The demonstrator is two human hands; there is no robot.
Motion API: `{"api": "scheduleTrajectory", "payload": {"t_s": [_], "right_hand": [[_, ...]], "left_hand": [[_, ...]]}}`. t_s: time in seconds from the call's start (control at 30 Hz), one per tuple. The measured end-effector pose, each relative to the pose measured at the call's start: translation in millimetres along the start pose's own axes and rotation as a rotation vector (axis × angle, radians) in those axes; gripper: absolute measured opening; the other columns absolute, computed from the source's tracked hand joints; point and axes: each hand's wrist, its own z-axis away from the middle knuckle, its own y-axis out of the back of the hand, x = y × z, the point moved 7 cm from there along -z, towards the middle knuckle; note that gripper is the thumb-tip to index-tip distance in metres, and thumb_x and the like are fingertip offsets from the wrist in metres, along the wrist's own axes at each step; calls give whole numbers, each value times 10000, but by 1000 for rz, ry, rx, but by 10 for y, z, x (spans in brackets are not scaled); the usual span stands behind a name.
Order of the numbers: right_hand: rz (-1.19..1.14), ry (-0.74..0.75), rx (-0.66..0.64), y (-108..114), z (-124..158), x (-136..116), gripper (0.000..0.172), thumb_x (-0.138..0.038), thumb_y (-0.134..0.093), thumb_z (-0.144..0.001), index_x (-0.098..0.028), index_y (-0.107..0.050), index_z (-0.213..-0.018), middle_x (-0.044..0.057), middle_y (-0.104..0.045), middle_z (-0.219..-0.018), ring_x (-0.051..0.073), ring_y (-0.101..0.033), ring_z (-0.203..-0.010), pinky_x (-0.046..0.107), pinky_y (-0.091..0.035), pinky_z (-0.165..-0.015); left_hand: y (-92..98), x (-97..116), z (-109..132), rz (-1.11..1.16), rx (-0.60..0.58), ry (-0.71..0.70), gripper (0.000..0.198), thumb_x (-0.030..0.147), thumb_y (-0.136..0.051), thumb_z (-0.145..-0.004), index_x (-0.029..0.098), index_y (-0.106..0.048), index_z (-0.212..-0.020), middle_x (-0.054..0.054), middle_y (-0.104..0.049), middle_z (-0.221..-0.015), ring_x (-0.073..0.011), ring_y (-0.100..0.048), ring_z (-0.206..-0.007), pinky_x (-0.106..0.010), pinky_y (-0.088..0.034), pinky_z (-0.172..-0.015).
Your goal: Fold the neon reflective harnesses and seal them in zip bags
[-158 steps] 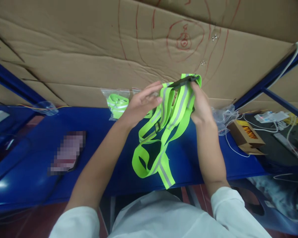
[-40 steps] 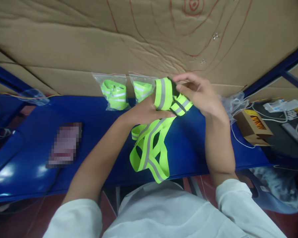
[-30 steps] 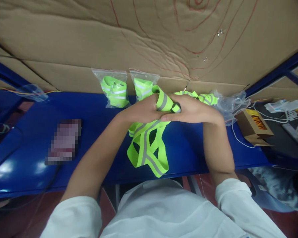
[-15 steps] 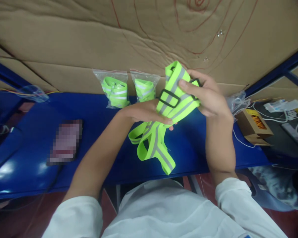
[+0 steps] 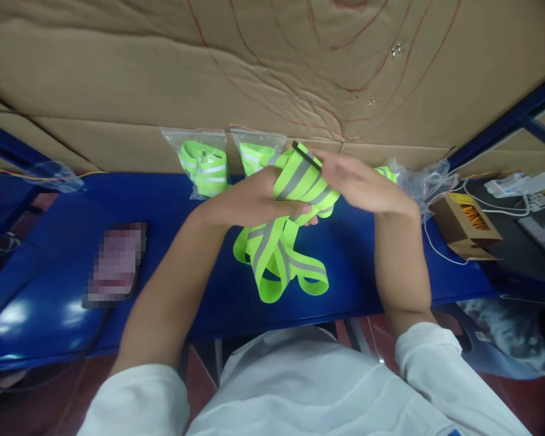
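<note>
A neon-yellow reflective strap harness (image 5: 295, 260) with grey stripes is bunched between my hands over the table. My left hand (image 5: 258, 197) is wrapped round its middle, thumb on top, with loose loops hanging below. My right hand (image 5: 354, 181) holds the folded upper part beside a black buckle (image 5: 306, 155), seen edge-on; its fingertips are partly hidden. Just behind my left hand are two clear zip bags with similar folded straps: a left bag (image 5: 204, 166) and a right bag (image 5: 253, 151), the latter partly covered.
On the blue table (image 5: 163, 327), a pixelated flat device (image 5: 115, 263) lies to the left. Crumpled clear plastic (image 5: 420, 181), white cables and an opened cardboard box (image 5: 467, 227) sit on the right. A cardboard panel (image 5: 118, 79) stands along the back.
The harness's upper part has been folded down, and its buckle has turned from face-on to edge-on. My right hand has turned and dropped slightly. The hanging loops have shifted.
</note>
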Motion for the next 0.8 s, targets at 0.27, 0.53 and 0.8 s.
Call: {"api": "scheduleTrajectory", "payload": {"t_s": [0.27,0.53,0.8], "right_hand": [[132,74,229,28,-53,-66,609,-705,-736,-873,-265,-685,-1291,36,-736,-1287,291,-680,-1208,456,-566,-1086],[-129,-60,226,99,-91,147,600,-769,-510,-974,-274,-679,-1268,48,-755,-1211,290,-737,-1125,416,-655,-867],[338,66,447,174,62,-123,544,-672,-504,-1034,-309,-626,-1421,89,-658,-1378,305,-630,-1284,463,-546,-1110]], "left_hand": [[20,-165,-8,135,-39,128,240,388,-813,-865,176,-789,-977,-71,-816,-961,-238,-797,-885,-315,-651,-789],[-23,-231,0,74,-98,123,305,447,-791,-881,195,-788,-1052,-64,-819,-1006,-264,-796,-914,-358,-658,-832],[52,-203,-46,-54,26,59,241,418,-772,-894,189,-800,-963,-38,-813,-929,-237,-781,-873,-350,-656,-845]]}}
